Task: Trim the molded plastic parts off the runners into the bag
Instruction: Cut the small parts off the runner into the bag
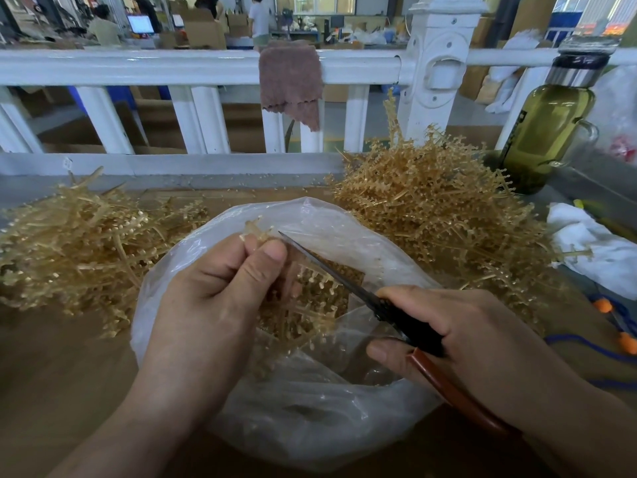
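Worktop [51, 374], seen from above, with a white railing [138, 65] along its far edge.

Left: a loose pile of tan runners [79, 243] lies near the left edge.

Centre: a clear plastic bag [310, 426] sits at the near edge, its mouth open upward. The left hand [213, 288] is over the bag's left rim. Its thumb and curled fingers pinch a held runner [256, 229], whose upper end pokes above the fingertips. The branched lower part, set with small molded parts [310, 298], hangs over the bag's mouth. A brown cloth [291, 84] is draped over the railing behind.

Right of centre: the right hand [465, 339] grips a pair of snips [406, 322] by its reddish handle. The dark blades run up and to the left across the bag, and the tip is just beside the left thumb and the held runner.

Right: a taller heap of runners with parts [441, 215] stands toward the far right of the worktop. Next to it are a glass bottle [548, 132] of greenish liquid and a white cloth [593, 243] at the right edge.
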A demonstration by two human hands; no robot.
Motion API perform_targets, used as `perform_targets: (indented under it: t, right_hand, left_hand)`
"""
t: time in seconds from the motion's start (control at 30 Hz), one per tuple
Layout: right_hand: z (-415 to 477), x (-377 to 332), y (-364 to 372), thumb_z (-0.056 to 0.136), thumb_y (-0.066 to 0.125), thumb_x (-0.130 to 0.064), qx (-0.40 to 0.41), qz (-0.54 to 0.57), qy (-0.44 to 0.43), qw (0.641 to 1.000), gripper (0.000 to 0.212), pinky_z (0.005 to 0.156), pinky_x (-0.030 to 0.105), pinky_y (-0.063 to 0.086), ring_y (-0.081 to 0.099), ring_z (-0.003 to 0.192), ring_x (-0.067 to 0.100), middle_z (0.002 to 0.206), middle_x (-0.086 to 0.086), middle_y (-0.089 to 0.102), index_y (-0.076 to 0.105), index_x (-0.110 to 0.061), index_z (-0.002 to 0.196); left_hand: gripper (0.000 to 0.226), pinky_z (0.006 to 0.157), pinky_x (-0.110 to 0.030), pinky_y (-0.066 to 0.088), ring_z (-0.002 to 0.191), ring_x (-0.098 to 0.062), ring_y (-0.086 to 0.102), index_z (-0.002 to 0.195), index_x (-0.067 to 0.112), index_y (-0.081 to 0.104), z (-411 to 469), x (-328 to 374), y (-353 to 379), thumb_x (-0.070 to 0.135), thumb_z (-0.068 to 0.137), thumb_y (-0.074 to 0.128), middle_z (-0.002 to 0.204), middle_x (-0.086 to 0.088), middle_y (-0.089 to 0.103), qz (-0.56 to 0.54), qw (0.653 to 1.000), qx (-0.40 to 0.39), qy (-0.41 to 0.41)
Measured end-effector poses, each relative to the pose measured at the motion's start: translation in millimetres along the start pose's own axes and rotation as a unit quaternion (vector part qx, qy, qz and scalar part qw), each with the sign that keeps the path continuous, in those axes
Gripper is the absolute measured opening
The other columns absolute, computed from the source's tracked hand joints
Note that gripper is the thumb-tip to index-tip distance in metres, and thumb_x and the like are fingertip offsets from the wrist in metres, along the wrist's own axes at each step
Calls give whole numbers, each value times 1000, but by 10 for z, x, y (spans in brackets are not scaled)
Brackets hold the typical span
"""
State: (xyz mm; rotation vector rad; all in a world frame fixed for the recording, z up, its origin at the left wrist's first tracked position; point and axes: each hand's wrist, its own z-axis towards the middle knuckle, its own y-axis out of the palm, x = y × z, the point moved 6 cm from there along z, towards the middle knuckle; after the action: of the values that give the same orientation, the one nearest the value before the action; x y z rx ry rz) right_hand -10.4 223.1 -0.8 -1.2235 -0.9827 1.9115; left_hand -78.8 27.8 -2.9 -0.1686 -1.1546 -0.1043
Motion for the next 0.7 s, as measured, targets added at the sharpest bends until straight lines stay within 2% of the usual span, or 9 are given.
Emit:
perform_targets:
  t: [0.07, 0.17, 0.27, 0.47, 0.57, 0.7]
  right_hand:
    - [-7, 10, -8, 88, 49, -67, 1, 3, 7, 1000, 37, 54, 21, 42, 58, 65, 6, 70, -14, 58, 61, -34, 101]
    - [-14, 15, -15, 88, 48, -69, -8, -5, 12, 1000, 38, 56, 19, 42, 58, 68, 4, 72, -16, 58, 60, -37, 104]
    - [-19, 11, -21, 87, 46, -71, -13, -14, 16, 1000, 41, 60, 22, 44, 58, 69, 3, 74, -16, 60, 60, -37, 105]
    - [-22, -8, -29, 86, 45, -71, -4, -32, 20, 999, 43, 63, 24, 46, 59, 70, 2, 77, -18, 62, 59, -36, 108]
    - [-26, -6, -33, 86, 45, -71, -4, -42, 20, 999, 46, 62, 25, 46, 60, 71, 4, 79, -16, 64, 60, -34, 110]
    - [-26, -2, -35, 86, 46, -72, -6, -38, 24, 999, 47, 61, 24, 47, 61, 73, 3, 83, -17, 65, 60, -35, 111]
  left_hand:
    - [27, 61, -22, 52, 64, -22, 62, 83, 1, 60, 12, 5, 31, 27, 90, 64, 69, -14, 65, -67, 998, 8, -5]
    - [13, 53, -20, 50, 55, -15, 58, 82, 11, 59, 10, 8, 59, 23, 83, 64, 63, -6, 62, -122, 992, 10, -16]
    - [13, 52, -22, 52, 56, -17, 61, 78, 17, 61, 2, 13, 36, 27, 86, 62, 66, -7, 64, -102, 995, 10, -12]
    - [22, 62, -27, 57, 67, -21, 66, 80, 12, 64, -10, 3, 9, 29, 94, 64, 72, -9, 69, -43, 999, 2, -6]
    - [24, 60, -21, 54, 65, -17, 66, 80, 7, 65, -9, 23, 20, 28, 91, 65, 71, -9, 70, -40, 999, 3, -8]
    - [20, 59, -18, 53, 64, -15, 68, 74, 12, 67, -3, 40, 30, 28, 86, 64, 70, -8, 71, -39, 999, 8, -12]
